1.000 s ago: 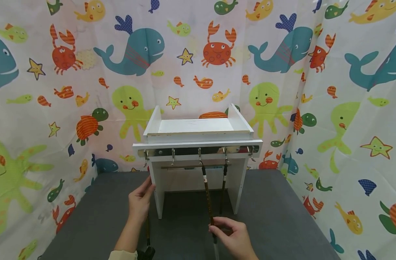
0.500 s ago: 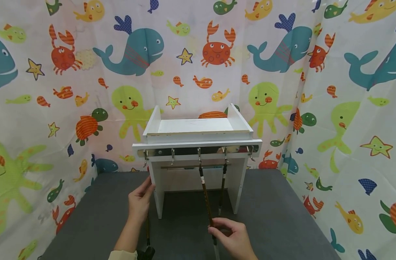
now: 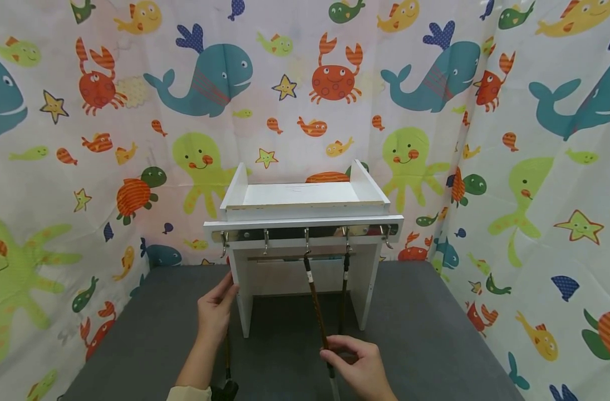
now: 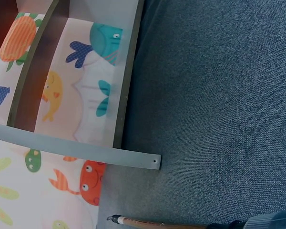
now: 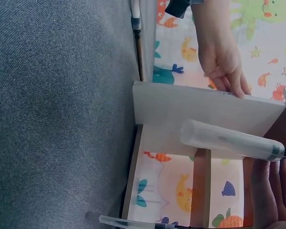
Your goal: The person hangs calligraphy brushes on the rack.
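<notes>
My right hand (image 3: 357, 362) pinches a calligraphy brush (image 3: 316, 303) near its lower end. The brush's dark top loop is at the middle hook (image 3: 307, 239) of a white shelf (image 3: 305, 213); whether it is caught there is too small to tell. In the right wrist view a translucent cap (image 5: 229, 138) covers the lower end of this brush. A second calligraphy brush (image 3: 344, 284) hangs from the hook to the right. My left hand (image 3: 216, 312) rests its fingers against the shelf's left side panel (image 3: 241, 292).
Another capped brush (image 4: 157, 224) is near my left wrist, seen also below my left hand in the head view. The shelf stands on a dark grey surface (image 3: 415, 334) before a sea-animal curtain (image 3: 295, 55). Several metal hooks line the shelf's front rail.
The top of the held brush has shifted slightly left, beneath the middle hook. The hanging brush beside it has swung a little. Both my hands have stayed almost still.
</notes>
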The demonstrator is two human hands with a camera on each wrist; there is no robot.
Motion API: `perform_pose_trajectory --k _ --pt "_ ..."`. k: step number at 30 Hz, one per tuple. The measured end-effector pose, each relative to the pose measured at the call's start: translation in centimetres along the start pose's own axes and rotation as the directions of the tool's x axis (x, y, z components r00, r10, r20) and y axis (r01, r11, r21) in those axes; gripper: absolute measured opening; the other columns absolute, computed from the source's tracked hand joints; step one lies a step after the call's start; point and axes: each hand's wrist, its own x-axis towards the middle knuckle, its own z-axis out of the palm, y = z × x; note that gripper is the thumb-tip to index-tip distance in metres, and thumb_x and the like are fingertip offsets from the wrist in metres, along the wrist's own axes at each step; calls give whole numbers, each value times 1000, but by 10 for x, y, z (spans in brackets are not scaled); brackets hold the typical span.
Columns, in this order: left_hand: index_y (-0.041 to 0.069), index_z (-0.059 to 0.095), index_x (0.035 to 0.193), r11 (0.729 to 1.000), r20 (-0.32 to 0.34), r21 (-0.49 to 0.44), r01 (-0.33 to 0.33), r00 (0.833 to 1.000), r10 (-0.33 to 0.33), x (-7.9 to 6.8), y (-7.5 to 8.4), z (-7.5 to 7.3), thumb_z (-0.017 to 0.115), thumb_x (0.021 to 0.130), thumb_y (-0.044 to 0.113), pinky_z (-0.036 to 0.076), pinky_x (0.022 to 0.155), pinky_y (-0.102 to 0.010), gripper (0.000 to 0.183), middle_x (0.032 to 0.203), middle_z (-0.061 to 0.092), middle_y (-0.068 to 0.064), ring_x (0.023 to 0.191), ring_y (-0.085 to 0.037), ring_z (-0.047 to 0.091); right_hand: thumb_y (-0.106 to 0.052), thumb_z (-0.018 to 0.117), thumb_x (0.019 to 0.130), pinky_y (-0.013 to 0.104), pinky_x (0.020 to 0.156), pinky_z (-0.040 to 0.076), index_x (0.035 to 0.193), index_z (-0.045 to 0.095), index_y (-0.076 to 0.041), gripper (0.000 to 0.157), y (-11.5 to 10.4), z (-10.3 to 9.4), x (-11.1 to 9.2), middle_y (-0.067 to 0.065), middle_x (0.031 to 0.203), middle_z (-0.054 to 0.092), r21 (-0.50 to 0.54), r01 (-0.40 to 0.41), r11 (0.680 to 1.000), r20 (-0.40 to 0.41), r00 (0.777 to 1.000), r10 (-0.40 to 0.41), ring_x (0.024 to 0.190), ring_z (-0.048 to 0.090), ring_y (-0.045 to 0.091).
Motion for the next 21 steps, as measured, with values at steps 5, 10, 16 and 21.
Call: perform_pose_trajectory --k 5,10,16,21 --pt "5 63 135 1000 1 7 14 1000 -14 -1 2 0 71 95 14 50 96 -15 42 128 68 8 119 3 62 -15 82 84 26 65 62 103 78 -9 20 -2 0 0 7 92 78 2 10 1000 -10 1000 -10 78 74 11" --pt "3 63 135 1000 -5 16 14 1000 -14 -1 2 0 71 96 14 50 95 -14 42 127 68 9 118 4 62 -13 82 84 27 65 62 103 77 -9 20 -3 1 -1 8 91 78 10 29 1000 -20 999 -28 77 74 10" --pt "3 63 136 1000 -4 13 15 1000 -15 -2 3 0 70 96 16 50 95 -13 43 129 68 6 118 4 62 -14 82 84 27 66 62 103 77 -7 21 -4 1 0 9 92 78 28 -2 1000 -22 1000 3 77 75 12" --pt "3 62 136 1000 -4 13 24 1000 -24 -1 1 0 71 96 16 50 95 -13 43 128 68 7 118 4 61 -16 82 84 25 68 62 104 77 -7 22 -6 1 1 10 94 78 45 -50 998 -20 999 51 78 75 13"
